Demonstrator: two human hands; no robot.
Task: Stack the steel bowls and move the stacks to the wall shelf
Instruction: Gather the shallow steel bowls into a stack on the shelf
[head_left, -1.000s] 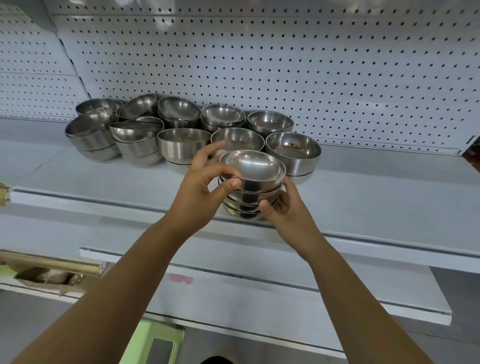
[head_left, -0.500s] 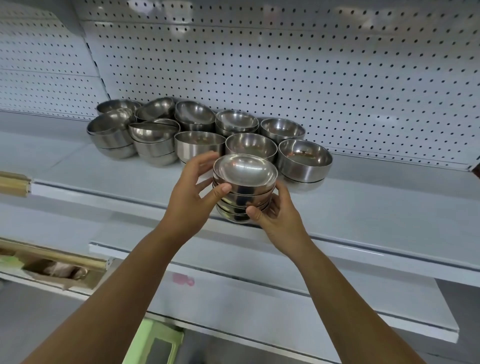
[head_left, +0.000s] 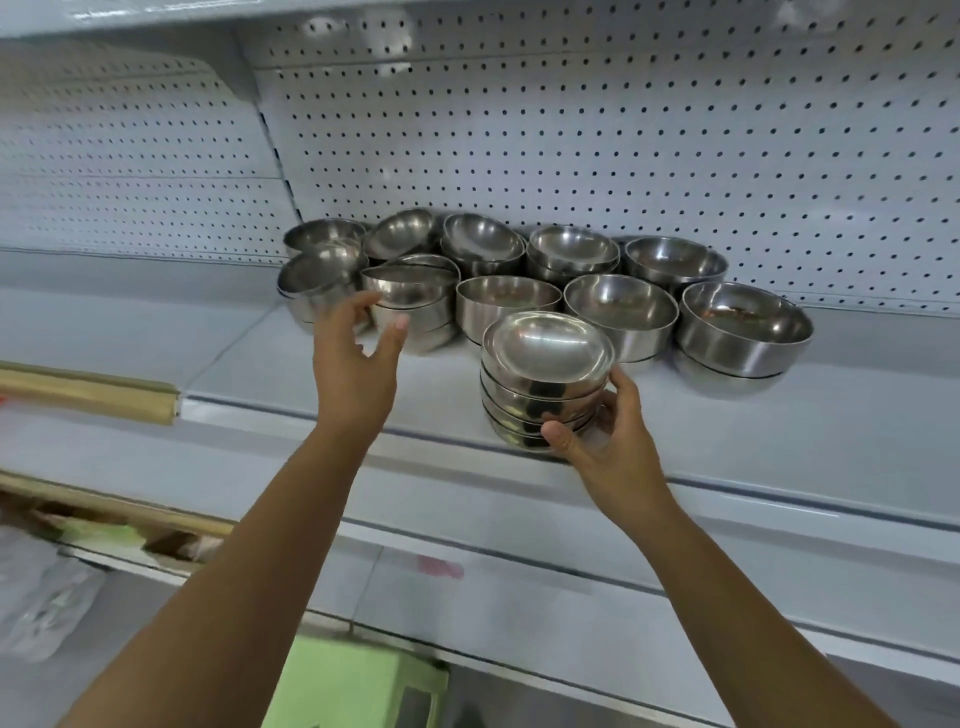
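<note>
Nearest, at the bottom edge, a green stool sits below a lower shelf. Both forearms reach up to the wall shelf. R hand grips the bowl stack (several nested, top bowl's mouth tipped toward the camera) at the shelf's front edge, thumb low on the stack, fingers round its right side; can't tell if the stack rests on the shelf. L hand is spread wide w/ nothing in it, fingertips right by a shorter stack further left. Behind: more steel bowls, clustered against the pegboard wall.
</note>
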